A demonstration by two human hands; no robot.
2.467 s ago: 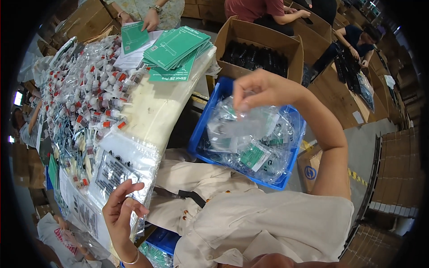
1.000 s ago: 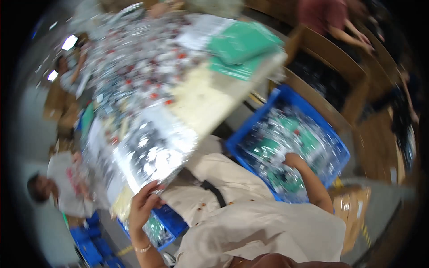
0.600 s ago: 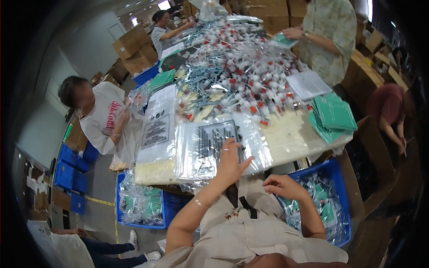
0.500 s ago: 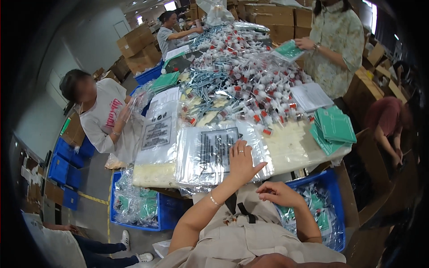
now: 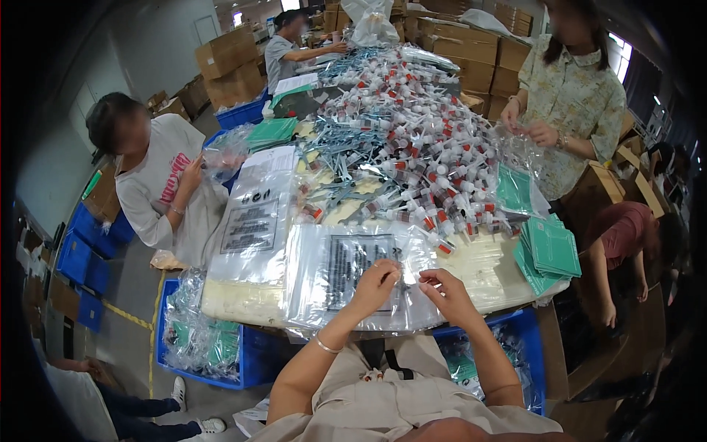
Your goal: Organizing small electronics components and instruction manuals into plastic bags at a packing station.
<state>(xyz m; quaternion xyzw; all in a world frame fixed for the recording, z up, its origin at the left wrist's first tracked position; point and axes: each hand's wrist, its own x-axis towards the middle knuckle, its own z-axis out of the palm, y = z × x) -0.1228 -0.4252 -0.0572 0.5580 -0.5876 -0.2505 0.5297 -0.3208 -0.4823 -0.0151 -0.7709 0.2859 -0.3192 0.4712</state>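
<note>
Head view, left hand (image 5: 374, 286): fingertips sitting close together; can't tell if anything is caught.
Right hand (image 5: 453, 298): hanging just beside, thumb and fingers curling narrow; grip unclear.
Under hands: clear bags (image 5: 309, 287) are lying flat, stacked at the table's (image 5: 490, 269) near edge.
Pinch tip: probably best keeping it light, rubbing layers so one bag is separating.
Small bottles (image 5: 442, 177): lying heaped just beyond; lifted bags could be snagging.

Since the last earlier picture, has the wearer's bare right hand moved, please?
Yes: the bare right hand has moved forward, from short of the near edge of the cream-coloured, plastic-covered table to above it.
</note>
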